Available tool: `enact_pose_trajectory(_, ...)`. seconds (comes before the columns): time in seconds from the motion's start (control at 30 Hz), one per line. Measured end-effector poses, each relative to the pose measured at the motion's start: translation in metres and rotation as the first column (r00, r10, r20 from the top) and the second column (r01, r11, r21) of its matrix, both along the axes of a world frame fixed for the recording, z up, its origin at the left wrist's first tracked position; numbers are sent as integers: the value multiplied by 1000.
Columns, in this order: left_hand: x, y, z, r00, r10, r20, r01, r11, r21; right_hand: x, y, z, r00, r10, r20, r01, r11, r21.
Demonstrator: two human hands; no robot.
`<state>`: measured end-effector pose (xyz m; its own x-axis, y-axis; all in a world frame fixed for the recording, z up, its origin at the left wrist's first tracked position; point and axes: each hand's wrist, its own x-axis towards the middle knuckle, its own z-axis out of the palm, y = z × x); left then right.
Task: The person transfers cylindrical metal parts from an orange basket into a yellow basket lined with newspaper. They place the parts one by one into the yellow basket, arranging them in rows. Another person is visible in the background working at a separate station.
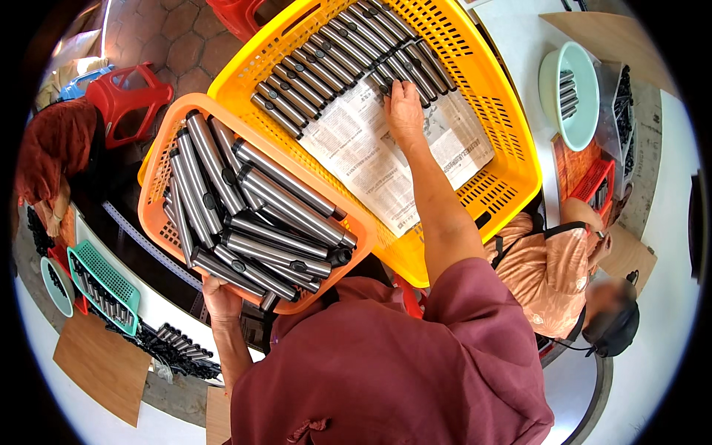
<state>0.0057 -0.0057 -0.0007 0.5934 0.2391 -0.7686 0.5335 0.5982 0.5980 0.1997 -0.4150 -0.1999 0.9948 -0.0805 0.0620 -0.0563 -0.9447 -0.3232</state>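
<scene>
An orange plastic basket (153,185) holds a jumbled heap of silver metal tubes (278,189) with black ends and a small black button on the side. My left hand (221,298) grips this basket at its near-left edge, with the fingers partly hidden beneath it. Beyond stands a larger yellow basket (512,159), where more such tubes lie side by side in two rows. Newspaper (371,159) covers its bottom on the near side. My right hand (406,113) reaches into the yellow basket, its fingers closed on the near end of a silver tube (380,78) in the nearer row.
A co-worker (549,271) in a patterned orange top sits at the right; another person (59,148) is at the far left. A pale green basin (550,96) with tubes stands at upper right. A green basket (104,285) holds tubes at lower left. Red stools (126,107) stand behind.
</scene>
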Motion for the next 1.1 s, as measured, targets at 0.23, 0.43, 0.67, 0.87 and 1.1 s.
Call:
enact_pose_trajectory(0.23,-8,12,-7,998,-54,8,55,995,-79,3,-3,2,999,39,18,-40,998,48)
enact_pose_trajectory(0.43,-2,4,-2,1000,-31,-6,31,999,-24,6,-4,-1,999,41,-25,-42,998,-41)
enact_pose_trajectory(0.67,-6,10,-5,998,-59,17,59,998,-16,-1,-3,5,998,49,-30,-51,996,-72)
enact_pose_trajectory(0.87,-3,9,-3,996,-84,33,85,996,-17,-7,-4,5,995,-72,67,71,997,30)
enact_pose_trajectory(1.1,0,4,0,996,-84,37,83,996,11,-3,13,55,866,-481,140,280,697,661)
